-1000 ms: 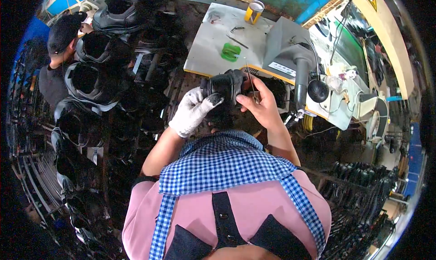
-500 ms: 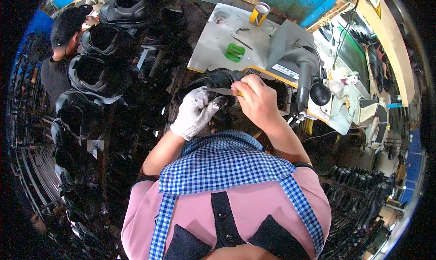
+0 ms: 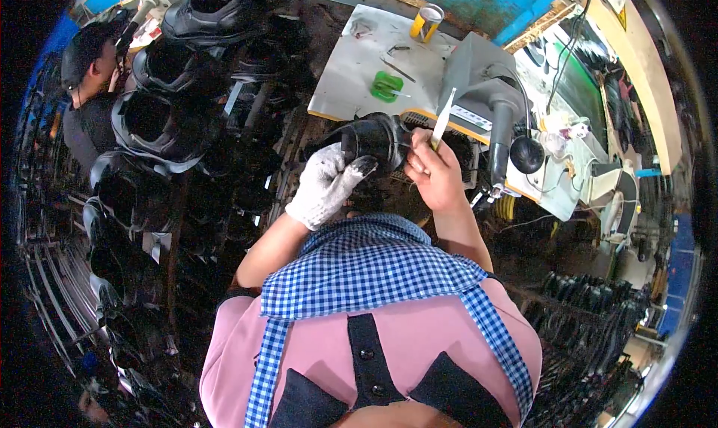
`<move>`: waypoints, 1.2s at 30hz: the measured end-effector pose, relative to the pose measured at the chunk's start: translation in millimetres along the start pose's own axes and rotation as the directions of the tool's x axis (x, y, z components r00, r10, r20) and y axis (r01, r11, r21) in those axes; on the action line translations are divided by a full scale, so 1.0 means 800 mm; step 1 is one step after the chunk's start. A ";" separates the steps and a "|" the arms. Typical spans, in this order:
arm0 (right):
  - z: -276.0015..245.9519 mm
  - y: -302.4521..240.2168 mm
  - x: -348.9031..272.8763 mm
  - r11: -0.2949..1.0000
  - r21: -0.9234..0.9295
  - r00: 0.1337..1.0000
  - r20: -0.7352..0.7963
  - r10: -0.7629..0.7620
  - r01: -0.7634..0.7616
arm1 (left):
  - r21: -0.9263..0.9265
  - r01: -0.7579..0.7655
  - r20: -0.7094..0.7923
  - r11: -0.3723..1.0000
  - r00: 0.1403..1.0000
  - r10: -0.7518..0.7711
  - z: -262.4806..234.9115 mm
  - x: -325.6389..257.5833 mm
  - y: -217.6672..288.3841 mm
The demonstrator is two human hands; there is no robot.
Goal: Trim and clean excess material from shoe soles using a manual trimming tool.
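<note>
My left hand (image 3: 326, 184), in a white knit glove with dark fingertips, grips a black shoe upper (image 3: 374, 139) in front of me at the near edge of the grey work table (image 3: 351, 76). My bare right hand (image 3: 435, 170) presses against the right side of the shoe and holds a thin pale stick (image 3: 443, 117) that points up and away from me.
A yellow tin (image 3: 427, 22) and a green object (image 3: 387, 86) sit on the table. A grey machine (image 3: 488, 102) with a black knob stands to the right. Racks of black shoes (image 3: 161, 121) fill the left, where another person (image 3: 86, 91) sits. More shoes (image 3: 598, 323) lie low right.
The pale stick has swung from lying across the shoe to pointing upward in my right hand. My gloved hand has shifted its hold on the shoe.
</note>
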State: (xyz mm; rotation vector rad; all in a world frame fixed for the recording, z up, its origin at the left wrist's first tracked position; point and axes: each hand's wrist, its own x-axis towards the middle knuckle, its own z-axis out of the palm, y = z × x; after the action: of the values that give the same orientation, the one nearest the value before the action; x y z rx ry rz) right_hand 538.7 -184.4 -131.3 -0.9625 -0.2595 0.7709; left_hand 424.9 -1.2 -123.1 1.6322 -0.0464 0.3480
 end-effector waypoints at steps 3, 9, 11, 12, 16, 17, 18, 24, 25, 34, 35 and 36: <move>0.021 -0.006 0.001 0.698 -0.600 0.909 0.134 -0.395 0.391 | 0.122 -0.040 0.066 0.992 0.997 0.032 -0.001 0.004 -0.002; 0.015 -0.006 0.014 0.651 -0.670 0.934 0.229 -0.275 0.356 | 0.117 0.173 0.092 0.978 0.978 -0.185 -0.001 0.002 0.005; 0.006 -0.007 0.007 0.655 -0.682 0.946 0.222 -0.237 0.324 | 0.270 0.037 0.107 0.962 0.992 -0.068 -0.003 0.000 0.003; -0.001 -0.002 0.004 0.645 -0.690 0.944 0.221 -0.246 0.330 | 0.249 0.074 0.101 0.966 0.990 -0.102 -0.001 0.000 0.005; -0.026 -0.015 -0.017 0.385 -0.880 0.915 0.124 -0.383 0.280 | 0.160 0.169 -0.133 0.973 0.980 -0.148 -0.010 -0.013 -0.020; -0.037 -0.022 -0.018 0.262 -0.930 0.879 0.113 -0.464 0.258 | 0.074 0.209 -0.289 0.975 0.940 -0.179 -0.015 -0.011 -0.021; -0.048 -0.021 -0.020 0.263 -0.930 0.879 0.112 -0.463 0.256 | -0.176 0.217 -0.277 0.960 0.925 -0.260 -0.018 -0.011 -0.015; -0.064 0.020 -0.014 0.714 -0.693 0.993 0.014 -0.118 0.094 | 0.457 -0.164 0.164 0.874 0.982 0.098 -0.030 0.004 0.000; -0.058 0.003 -0.023 0.774 -0.547 0.947 -0.152 0.284 -0.320 | 0.519 -0.365 0.248 0.773 0.930 0.272 -0.024 0.002 -0.008; 0.012 0.045 -0.053 0.851 0.307 0.858 -0.160 0.488 -0.426 | 0.599 -0.580 0.631 0.552 0.767 0.122 0.003 -0.002 -0.009; -0.002 0.056 -0.047 0.853 0.303 0.861 -0.155 0.484 -0.425 | 0.603 -0.582 0.629 0.545 0.768 0.124 -0.002 0.000 0.006; -0.028 0.077 -0.038 0.821 0.410 0.907 0.041 0.418 -0.397 | 0.522 -0.568 0.533 0.636 0.799 0.277 -0.009 0.003 0.022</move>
State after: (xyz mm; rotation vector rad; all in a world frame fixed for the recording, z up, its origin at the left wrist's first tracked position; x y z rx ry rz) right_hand 499.8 -199.1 -190.3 -0.6357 0.1643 1.1414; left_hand 421.6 4.4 -104.9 2.4005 -0.7353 0.4115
